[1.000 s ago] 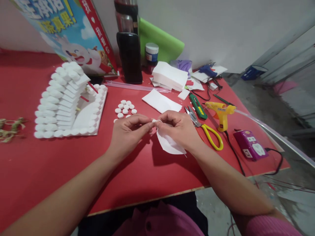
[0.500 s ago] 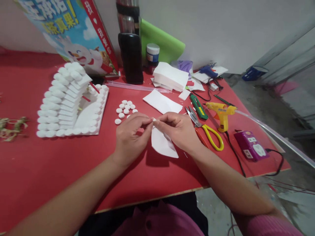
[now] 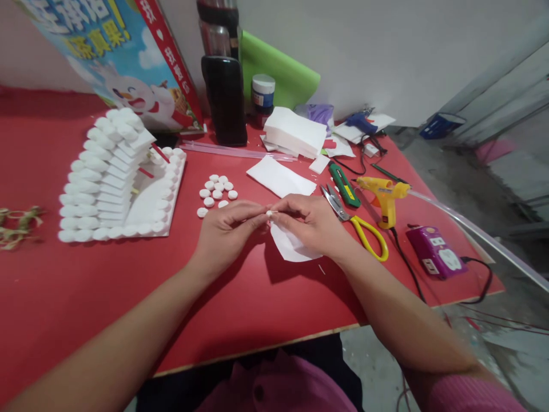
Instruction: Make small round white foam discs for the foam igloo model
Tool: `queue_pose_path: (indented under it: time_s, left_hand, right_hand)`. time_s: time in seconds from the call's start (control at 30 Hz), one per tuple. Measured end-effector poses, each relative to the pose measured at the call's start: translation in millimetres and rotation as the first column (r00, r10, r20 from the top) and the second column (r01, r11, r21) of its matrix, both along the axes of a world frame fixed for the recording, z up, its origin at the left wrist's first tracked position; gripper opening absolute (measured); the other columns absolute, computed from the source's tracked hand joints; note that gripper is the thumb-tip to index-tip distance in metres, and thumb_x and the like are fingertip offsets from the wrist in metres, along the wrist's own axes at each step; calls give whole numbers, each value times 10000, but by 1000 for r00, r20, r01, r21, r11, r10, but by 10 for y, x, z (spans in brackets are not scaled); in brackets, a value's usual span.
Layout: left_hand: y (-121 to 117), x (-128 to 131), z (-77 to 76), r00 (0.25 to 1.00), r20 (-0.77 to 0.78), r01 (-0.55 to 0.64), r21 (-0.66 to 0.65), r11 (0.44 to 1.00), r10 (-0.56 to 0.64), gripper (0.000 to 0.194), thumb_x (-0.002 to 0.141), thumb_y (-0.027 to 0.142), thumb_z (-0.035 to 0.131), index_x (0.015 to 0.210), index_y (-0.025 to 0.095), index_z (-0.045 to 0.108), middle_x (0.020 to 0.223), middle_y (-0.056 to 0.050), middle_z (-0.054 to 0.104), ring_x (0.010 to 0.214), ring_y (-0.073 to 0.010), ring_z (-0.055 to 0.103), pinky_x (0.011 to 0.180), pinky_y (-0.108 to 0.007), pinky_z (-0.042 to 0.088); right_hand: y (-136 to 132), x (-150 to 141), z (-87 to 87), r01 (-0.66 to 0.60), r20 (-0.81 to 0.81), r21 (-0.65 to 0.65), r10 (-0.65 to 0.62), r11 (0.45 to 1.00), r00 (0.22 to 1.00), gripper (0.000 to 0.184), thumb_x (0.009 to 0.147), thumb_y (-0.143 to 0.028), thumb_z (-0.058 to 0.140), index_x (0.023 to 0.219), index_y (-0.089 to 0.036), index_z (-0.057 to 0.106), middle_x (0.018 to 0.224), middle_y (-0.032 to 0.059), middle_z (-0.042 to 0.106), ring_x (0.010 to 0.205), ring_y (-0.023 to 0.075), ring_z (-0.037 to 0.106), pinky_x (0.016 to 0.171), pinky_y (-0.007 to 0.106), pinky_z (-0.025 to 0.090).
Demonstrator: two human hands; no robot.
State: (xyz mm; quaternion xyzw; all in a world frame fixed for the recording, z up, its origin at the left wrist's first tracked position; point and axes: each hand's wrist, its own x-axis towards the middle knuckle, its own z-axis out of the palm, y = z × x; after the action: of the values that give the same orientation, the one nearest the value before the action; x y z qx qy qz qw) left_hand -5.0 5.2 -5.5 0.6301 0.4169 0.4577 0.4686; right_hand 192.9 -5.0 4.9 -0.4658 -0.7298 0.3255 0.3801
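- left hand (image 3: 225,232) and right hand (image 3: 306,220) basically together, fingertips pinching the top of a white sheet (image 3: 291,246)
- rest of it dangles over the red table (image 3: 257,309)
- little white discs (image 3: 219,186) just past the left hand
- yellow-handled scissors (image 3: 356,224) right beside the right one

left grip (image 3: 229,232): pinching | right grip (image 3: 309,226): pinching, close beside left | forearms (image 3: 165,312): bare, angled inward

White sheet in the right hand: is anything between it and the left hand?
Nothing visible does. The right hand pinches the white sheet by its upper end, and the left hand is right at that end. The yellow-handled scissors lie beside the right hand, out of the way.
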Motion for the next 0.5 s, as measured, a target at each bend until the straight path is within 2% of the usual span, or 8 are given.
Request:
queue_pose_path:
  time_s: [0.17, 0.27, 0.43, 0.5]
  left_hand:
    - [-21, 16, -44, 999, -35, -3, 128, 992, 8, 70, 861, 221, 778, 826, 213, 839, 864, -40, 803, 783, -171, 717, 744, -272, 578]
    - [-25, 24, -49, 999, -38, -6, 83, 997, 10, 84, 872, 252, 772, 847, 189, 822, 830, -40, 786, 725, -165, 708, 673, -258, 577]
    - [-30, 20, -33, 999, -48, -1, -22, 1000, 0, 97, 900, 258, 732, 866, 177, 772, 777, -19, 750, 657, -152, 702, 610, -244, 581]
    - [-28, 8, -19, 996, -89, 16, -20, 1000, -18, 104, 929, 244, 688, 868, 176, 737, 710, -5, 721, 627, -147, 691, 597, -239, 569]
  right_hand:
    - [1, -22, -50, 82, -19, -64, -83, 995, 996, 154, 931, -317, 704, 853, -184, 718, 771, 0, 737, 684, 137, 622, 643, 266, 439]
    - [-10, -41, -52, 112, -36, -77, -115, 991, 993, 169, 918, -328, 719, 830, -189, 678, 753, -7, 722, 661, 134, 612, 627, 267, 434]
    - [-49, -91, -5, 91, 33, 7, -91, 996, 995, 131, 930, -284, 684, 838, -195, 653, 780, 10, 719, 702, 145, 616, 660, 283, 431]
    - [-48, -93, 13, 102, -25, -61, -104, 993, 994, 168, 912, -304, 709, 808, -200, 628, 745, -2, 690, 665, 134, 590, 634, 276, 421]
